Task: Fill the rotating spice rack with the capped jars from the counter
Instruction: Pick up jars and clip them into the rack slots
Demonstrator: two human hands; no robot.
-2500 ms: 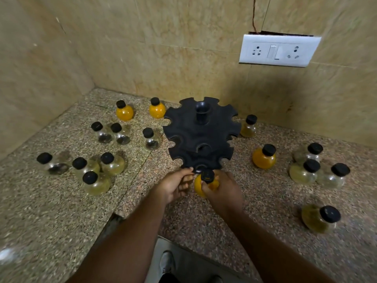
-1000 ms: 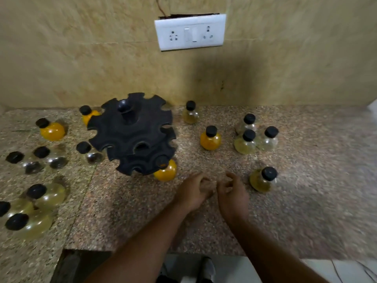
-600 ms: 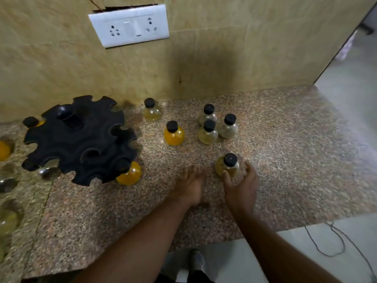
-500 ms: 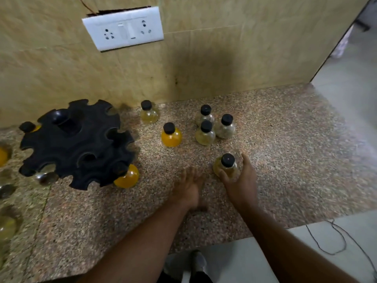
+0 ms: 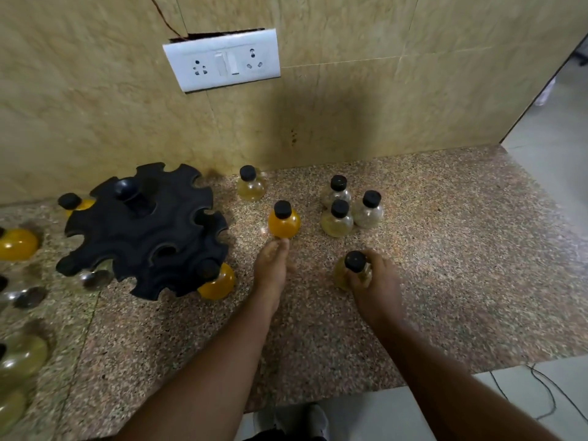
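A person's right hand grips a pale jar near the front middle of the desk, fingers curled round the glass just under its black cap. Whether the jar rests on the speckled stone or is lifted off it cannot be told. The left hand lies open, fingers straight and together, with the tips at the foot of an upright orange jar; blur hides whether they touch it. To the left stands the black rack, two notched tiers round a centre post, with one racked jar of orange powder seated in a notch on its near right side. The other notches in view hold nothing. A jar trio with pale contents clusters right of the orange jar, and a lone jar stands close to the wall. Behind the rack a back jar shows its cap, and more edge jars sit along the frame's left side. A white socket plate hangs on the wall above.
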